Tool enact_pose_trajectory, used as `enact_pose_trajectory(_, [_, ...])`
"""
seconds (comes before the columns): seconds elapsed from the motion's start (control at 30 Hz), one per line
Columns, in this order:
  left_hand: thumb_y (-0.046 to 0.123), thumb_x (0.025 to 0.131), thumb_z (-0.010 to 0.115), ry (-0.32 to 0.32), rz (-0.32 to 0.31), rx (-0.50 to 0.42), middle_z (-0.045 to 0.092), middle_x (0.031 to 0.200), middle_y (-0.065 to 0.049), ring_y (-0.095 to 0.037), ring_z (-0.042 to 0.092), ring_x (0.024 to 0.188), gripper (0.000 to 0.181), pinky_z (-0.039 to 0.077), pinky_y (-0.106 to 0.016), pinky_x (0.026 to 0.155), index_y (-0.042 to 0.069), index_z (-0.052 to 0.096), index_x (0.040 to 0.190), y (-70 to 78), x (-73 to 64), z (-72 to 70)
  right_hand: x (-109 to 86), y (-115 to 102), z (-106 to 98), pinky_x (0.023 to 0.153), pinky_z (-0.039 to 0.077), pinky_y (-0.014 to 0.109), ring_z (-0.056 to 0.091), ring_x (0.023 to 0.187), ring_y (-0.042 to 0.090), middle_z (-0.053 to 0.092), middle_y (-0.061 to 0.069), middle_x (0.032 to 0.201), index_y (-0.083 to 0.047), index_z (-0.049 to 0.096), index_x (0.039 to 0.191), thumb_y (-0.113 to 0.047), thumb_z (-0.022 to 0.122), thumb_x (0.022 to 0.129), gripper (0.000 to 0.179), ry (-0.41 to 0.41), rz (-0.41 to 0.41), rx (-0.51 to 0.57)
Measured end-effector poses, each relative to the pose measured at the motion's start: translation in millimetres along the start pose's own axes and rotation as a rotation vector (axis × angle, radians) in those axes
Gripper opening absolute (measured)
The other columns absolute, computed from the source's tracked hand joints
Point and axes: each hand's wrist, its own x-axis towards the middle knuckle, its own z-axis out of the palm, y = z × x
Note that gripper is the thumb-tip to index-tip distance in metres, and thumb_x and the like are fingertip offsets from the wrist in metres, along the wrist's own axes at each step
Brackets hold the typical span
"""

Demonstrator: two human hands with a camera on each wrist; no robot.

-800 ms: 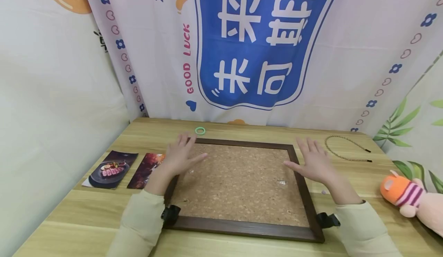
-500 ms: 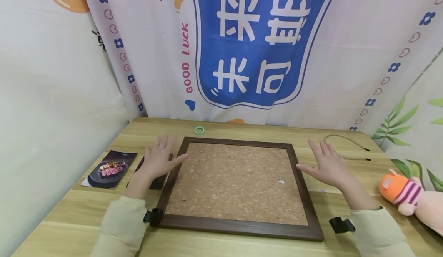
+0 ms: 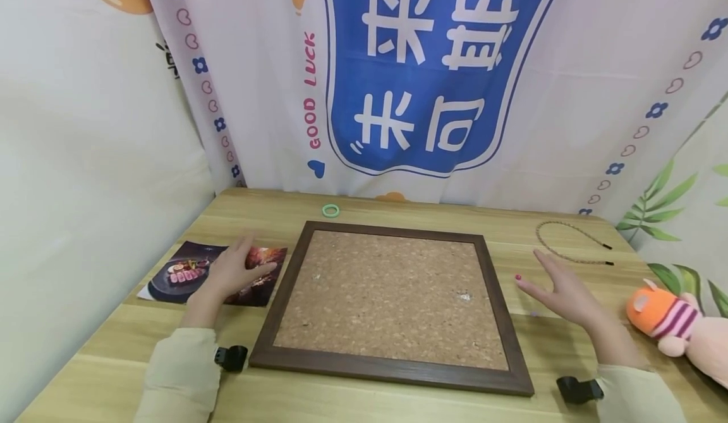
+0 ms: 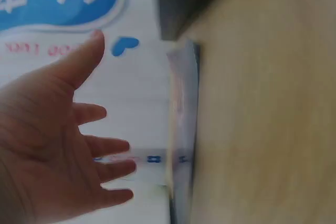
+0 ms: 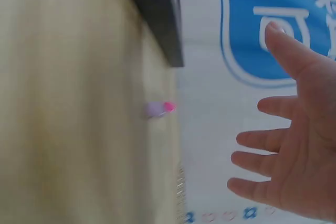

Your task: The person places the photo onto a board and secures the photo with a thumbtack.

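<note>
A cork board (image 3: pixel 392 296) in a dark brown frame lies flat in the middle of the wooden table. To its left are two printed pictures: a steak plate picture (image 3: pixel 181 276) and a dark picture with red and orange tones (image 3: pixel 263 277). My left hand (image 3: pixel 230 274) is over these pictures with fingers spread, holding nothing. Right of the frame my right hand (image 3: pixel 563 290) is held with fingers apart and nothing in it. Near its thumb is a small red piece (image 3: pixel 518 277); a small purple piece (image 5: pixel 155 109) lies on the table.
A green ring (image 3: pixel 330 210) lies behind the frame. A thin braided headband (image 3: pixel 560 258) with dark ends lies at the back right. An orange and pink plush toy (image 3: pixel 673 322) is at the right edge. A printed cloth (image 3: pixel 273 107) hangs behind the table.
Both hands have moved outward from over the board, the left one to the left over the pictures, the right one to the right. The board has stayed in place.
</note>
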Motion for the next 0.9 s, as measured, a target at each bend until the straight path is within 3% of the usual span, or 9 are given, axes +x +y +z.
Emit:
enact_pose_trajectory(0.17, [0.038,0.079,0.059,0.000,-0.029,-0.092,0.021,0.128,-0.037,-0.051,0.021,0.113,0.084,0.021,-0.059,0.087,-0.010,0.016,0.133,-13.8,0.0,5.3,-7.5,13.5,6.1,0.083,0.021,0.062,0.022,0.111,0.054,0.020,0.037,0.128,0.010,0.016,0.132,-0.033,0.052,0.086,0.073,-0.010,0.066,0.095])
enact_pose_trajectory(0.33, [0.028,0.079,0.061,0.052,-0.025,-0.142,0.026,0.126,-0.036,-0.050,0.023,0.113,0.074,0.022,-0.058,0.087,-0.010,0.023,0.131,-22.1,1.1,3.2,-9.5,21.5,9.8,0.080,0.027,0.061,0.029,0.108,0.053,0.028,0.038,0.123,0.009,0.021,0.132,-0.034,0.049,0.087,0.069,-0.005,0.126,0.159])
enact_pose_trajectory(0.6, [0.037,0.082,0.055,0.115,-0.173,-0.169,0.018,0.127,-0.039,-0.052,0.019,0.113,0.082,0.021,-0.059,0.087,-0.013,0.013,0.131,-52.6,-11.8,-13.6,-9.3,37.0,25.0,0.080,0.034,0.053,0.043,0.099,0.047,0.043,0.035,0.112,0.012,0.037,0.122,-0.031,0.053,0.086,0.059,0.067,0.153,0.203])
enact_pose_trajectory(0.73, [0.039,0.083,0.053,0.149,-0.199,-0.159,0.019,0.127,-0.039,-0.053,0.021,0.111,0.081,0.022,-0.059,0.085,-0.014,0.013,0.131,-68.1,-18.0,-17.0,-9.3,40.1,31.9,0.076,0.041,0.041,0.050,0.094,0.039,0.051,0.029,0.105,0.011,0.046,0.116,-0.028,0.056,0.084,0.051,0.133,0.158,0.209])
enact_pose_trajectory(0.9, [0.041,0.084,0.049,0.145,-0.236,-0.213,0.017,0.126,-0.040,-0.054,0.019,0.111,0.082,0.022,-0.059,0.085,-0.015,0.011,0.130,-87.4,-19.0,-22.7,-6.7,41.9,36.8,0.063,0.041,0.022,0.055,0.078,0.018,0.060,0.019,0.092,0.008,0.057,0.104,-0.025,0.058,0.083,0.039,0.198,0.167,0.170])
